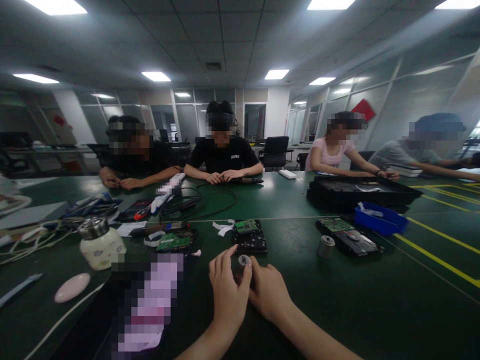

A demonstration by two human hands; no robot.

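Note:
Between my two hands stands a small cylindrical motor (pixel 244 260) with a pale round end facing up. My left hand (pixel 229 287) closes on it from the left, fingers behind and thumb in front. My right hand (pixel 270 292) has curled fingers and presses against its right side; the lower part of the motor is hidden. Just beyond my fingers lies a black hard drive (pixel 255 242) with a green circuit board (pixel 245 226) on top. A similar metal motor (pixel 326 246) stands upright to the right, beside another hard drive (pixel 356 242).
A third drive with a green board (pixel 174 242) lies left, near a cream bottle (pixel 101 245) and a pink oval object (pixel 72 288). A blue bin (pixel 380 220) and black trays (pixel 360 192) are at right. Cables (pixel 221 212) lie farther back. Several people sit across the table.

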